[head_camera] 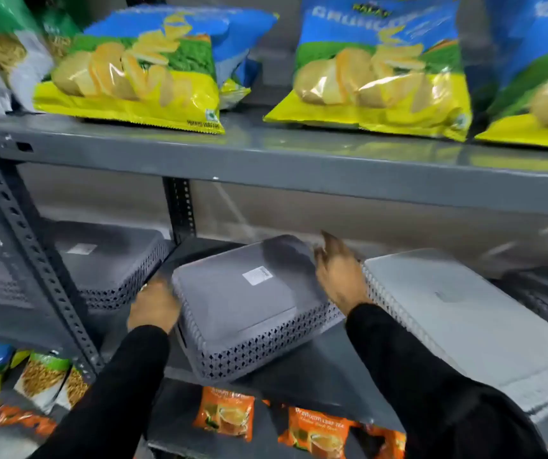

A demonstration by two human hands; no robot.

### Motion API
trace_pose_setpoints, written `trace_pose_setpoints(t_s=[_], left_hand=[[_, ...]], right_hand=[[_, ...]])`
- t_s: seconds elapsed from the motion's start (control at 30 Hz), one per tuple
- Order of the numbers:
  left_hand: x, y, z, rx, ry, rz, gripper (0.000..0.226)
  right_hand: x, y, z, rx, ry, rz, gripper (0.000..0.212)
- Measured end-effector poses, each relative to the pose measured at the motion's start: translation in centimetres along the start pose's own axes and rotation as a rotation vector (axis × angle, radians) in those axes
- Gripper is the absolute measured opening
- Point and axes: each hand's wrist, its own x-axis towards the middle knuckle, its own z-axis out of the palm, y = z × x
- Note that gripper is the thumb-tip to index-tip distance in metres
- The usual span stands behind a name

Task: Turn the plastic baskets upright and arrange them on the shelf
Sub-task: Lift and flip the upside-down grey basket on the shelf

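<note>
A grey perforated plastic basket (233, 303) lies upside down on the middle shelf (325, 369), its flat base with a white label facing up. My left hand (153, 306) is at its left side, fingers curled against the wall. My right hand (339, 273) is at its right far corner with fingers spread, touching or just beside the basket. A lighter grey basket (458, 319) lies upside down to the right. A darker grey basket (110, 260) lies upside down in the bay to the left. The image is motion-blurred.
Chip bags (133, 71) fill the upper shelf (266, 157). A slotted grey upright (34, 253) separates the left bay, and another upright (181, 207) stands at the back. Orange tea packets (226, 415) and snack bags (41, 379) lie on the shelf below.
</note>
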Motion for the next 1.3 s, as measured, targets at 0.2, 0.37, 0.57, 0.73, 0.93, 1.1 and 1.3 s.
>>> trace_pose_setpoints(t_s=[0.2, 0.37, 0.57, 0.73, 0.93, 1.1, 1.3], left_hand=[[2.7, -3.4, 2.7, -0.043, -0.560, -0.197, 0.027], [4.2, -3.0, 4.0, -0.137, -0.506, -0.206, 0.038], [4.7, -2.5, 4.8, -0.175, -0.451, -0.217, 0.043], [5.6, -3.2, 4.2, -0.295, -0.429, -0.215, 0.035], [6.5, -2.8, 3.4, -0.569, -0.369, -0.191, 0.019], [8.9, -0.3, -0.7, -0.885, -0.219, -0.194, 0.030], [7.5, 1.2, -5.4, -0.721, -0.348, -0.090, 0.024]], right_hand=[[5.3, 3.4, 2.9, 0.116, -0.205, 0.535, 0.045], [7.1, 5.6, 3.7, 0.113, -0.350, 0.670, 0.043], [7.5, 7.2, 4.8, 0.321, -0.432, 0.716, 0.023], [6.6, 7.7, 5.0, 0.687, -0.323, 0.867, 0.021], [6.1, 7.7, 4.2, 0.806, -0.282, 0.856, 0.017], [7.2, 5.4, 1.0, 0.956, -0.164, 0.827, 0.031], [5.5, 4.7, -1.8, 0.902, -0.237, 0.747, 0.037]])
